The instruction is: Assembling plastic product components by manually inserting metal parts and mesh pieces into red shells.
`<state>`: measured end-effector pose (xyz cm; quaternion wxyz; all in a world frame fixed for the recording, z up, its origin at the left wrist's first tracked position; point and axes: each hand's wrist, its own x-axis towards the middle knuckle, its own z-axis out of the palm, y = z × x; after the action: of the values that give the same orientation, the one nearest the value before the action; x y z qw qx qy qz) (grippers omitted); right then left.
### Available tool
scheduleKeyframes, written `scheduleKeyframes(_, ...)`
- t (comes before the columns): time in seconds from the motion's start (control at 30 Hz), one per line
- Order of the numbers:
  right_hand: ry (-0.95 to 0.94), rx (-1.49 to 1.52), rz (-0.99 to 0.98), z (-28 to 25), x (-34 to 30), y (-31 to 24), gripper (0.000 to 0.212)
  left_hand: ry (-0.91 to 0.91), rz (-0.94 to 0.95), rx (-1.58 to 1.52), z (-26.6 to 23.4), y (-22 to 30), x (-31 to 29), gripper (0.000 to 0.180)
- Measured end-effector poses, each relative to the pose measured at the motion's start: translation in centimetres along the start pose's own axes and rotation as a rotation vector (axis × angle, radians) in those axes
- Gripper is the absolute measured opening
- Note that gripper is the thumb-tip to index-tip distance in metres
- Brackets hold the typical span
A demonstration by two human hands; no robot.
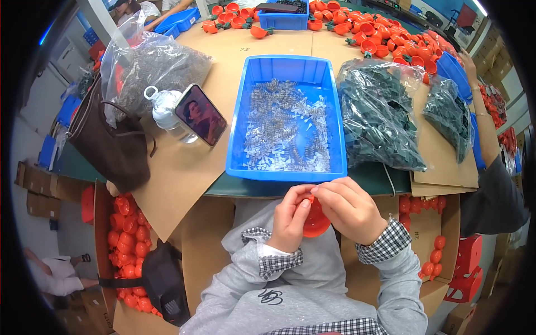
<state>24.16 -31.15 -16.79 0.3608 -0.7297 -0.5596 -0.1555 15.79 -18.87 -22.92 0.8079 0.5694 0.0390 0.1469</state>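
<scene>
Just in front of the table edge, above my lap, my left hand (288, 220) grips a round red plastic cup-shaped part (317, 221) by its side. The fingertips of my right hand (353, 211) are pinched together at the top of the same part; anything small between them is hidden. Right beyond my hands stands a blue plastic bin (237, 134). Inside it lie many metal springs (273, 111) and small whitish clear plastic pieces (262, 156). A clear bag of dark green plastic parts (379, 117) sits against the bin's right side.
Left of the bin, a phone (201, 115) leans on a clear bottle (166, 111), near a brown handbag (111, 134) and a bag of springs (167, 64). Red parts (385, 36) cover the far table. Boxes of red parts (127, 234) flank my legs. Another person's arm (488, 123) is at right.
</scene>
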Motion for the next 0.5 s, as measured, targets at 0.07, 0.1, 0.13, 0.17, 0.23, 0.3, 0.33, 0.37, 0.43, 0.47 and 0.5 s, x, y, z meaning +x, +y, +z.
scheduleKeyframes(0.07, -0.007, 0.016, 0.010, 0.02, -0.02, 0.01, 0.028, -0.006, 0.000, 0.006, -0.01, 0.11, -0.02, 0.026)
scheduleKeyframes(0.1, -0.002, 0.003, 0.009, 0.00, 0.05, 0.07, 0.028, -0.012, 0.001, 0.013, -0.02, 0.14, -0.02, 0.027)
scheduleKeyframes(0.13, 0.004, -0.011, 0.009, -0.03, 0.11, 0.13, 0.028, -0.013, 0.000, 0.012, -0.06, 0.11, -0.03, 0.027)
scheduleKeyframes(0.17, 0.004, -0.011, 0.009, -0.03, 0.13, 0.26, 0.028, -0.025, 0.013, 0.050, -0.17, 0.04, -0.01, 0.028)
scheduleKeyframes(0.23, -0.002, -0.048, 0.008, -0.04, 0.07, 0.50, 0.027, -0.036, 0.026, 0.087, -0.31, 0.07, -0.10, 0.029)
scheduleKeyframes(0.3, -0.008, -0.024, 0.022, -0.14, -0.03, 0.39, 0.027, -0.027, 0.007, 0.023, -0.32, 0.18, -0.19, 0.030)
scheduleKeyframes(0.33, -0.013, 0.000, 0.036, -0.16, -0.08, 0.37, 0.027, -0.027, 0.007, 0.023, -0.34, 0.19, -0.18, 0.030)
scheduleKeyframes(0.37, -0.014, 0.000, 0.037, -0.18, -0.15, 0.43, 0.027, -0.031, 0.008, 0.028, -0.31, 0.18, -0.17, 0.030)
scheduleKeyframes(0.43, -0.020, -0.015, 0.043, -0.17, -0.31, 0.65, 0.027, -0.035, 0.006, 0.034, -0.28, 0.05, -0.12, 0.030)
scheduleKeyframes(0.47, -0.020, -0.016, 0.043, -0.33, -0.15, 0.58, 0.027, -0.031, 0.005, 0.039, -0.36, 0.04, -0.06, 0.030)
scheduleKeyframes(0.5, -0.021, 0.019, 0.052, -0.64, 0.15, 0.46, 0.027, -0.027, 0.004, 0.044, -0.41, 0.05, -0.01, 0.031)
